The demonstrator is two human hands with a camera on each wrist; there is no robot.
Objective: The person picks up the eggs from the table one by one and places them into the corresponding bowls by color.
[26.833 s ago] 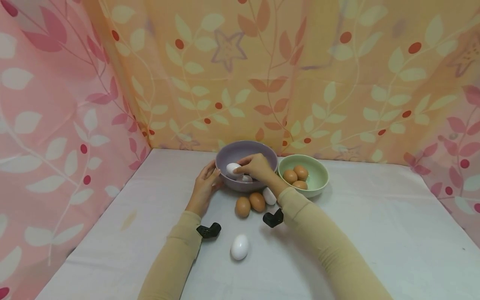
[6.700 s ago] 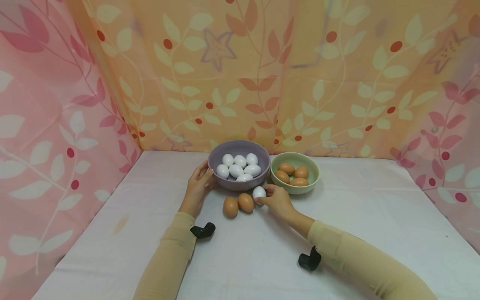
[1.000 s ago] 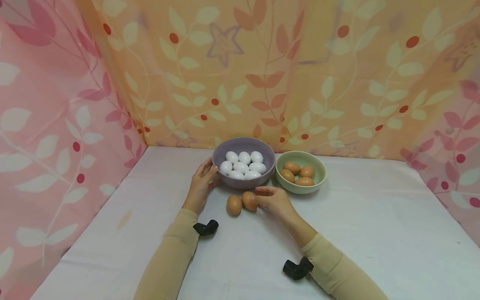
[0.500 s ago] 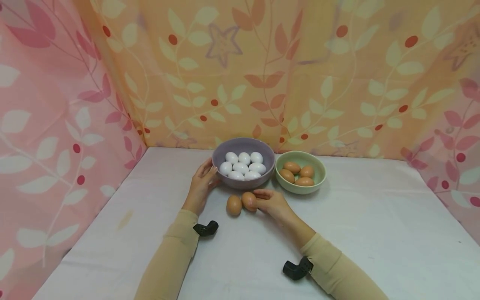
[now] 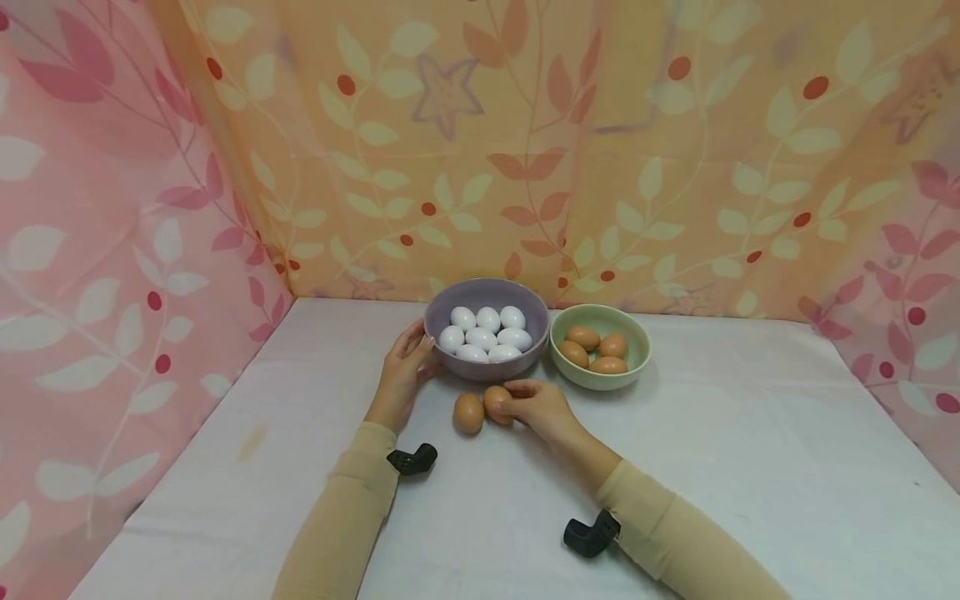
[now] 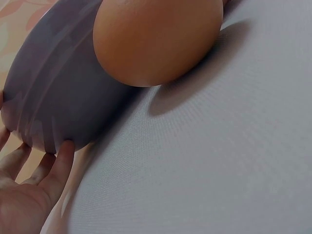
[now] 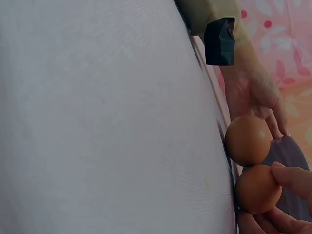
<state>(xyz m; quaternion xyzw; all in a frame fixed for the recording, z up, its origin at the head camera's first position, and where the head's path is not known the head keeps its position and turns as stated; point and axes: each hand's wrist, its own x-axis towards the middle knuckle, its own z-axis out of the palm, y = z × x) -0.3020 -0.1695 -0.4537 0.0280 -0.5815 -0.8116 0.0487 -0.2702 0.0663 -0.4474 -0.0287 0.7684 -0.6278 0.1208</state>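
Note:
In the head view my right hand (image 5: 543,410) pinches a brown egg (image 5: 497,403) between thumb and fingers, low at the table. A second brown egg (image 5: 468,413) stands beside it on the left. The right wrist view shows the held egg (image 7: 259,189) touching its neighbour (image 7: 247,141). My left hand (image 5: 401,375) rests against the left side of a purple bowl (image 5: 487,292); the left wrist view has its fingertips (image 6: 67,145) on the outer wall. Several white eggs (image 5: 481,338) lie inside this bowl. A smaller green bowl (image 5: 637,350) holds several brown eggs (image 5: 582,337).
The two bowls stand close together at the back of a white-covered table (image 5: 750,450). Behind them hangs an orange patterned curtain (image 5: 420,183), with pink cloth (image 5: 97,250) at the left. Black cameras (image 5: 592,534) sit on both wrists.
Over the last second the right fingers have drawn in around the right-hand brown egg. Compared with earlier, the loose white eggs are off the table and the purple bowl holds more. The left hand stays.

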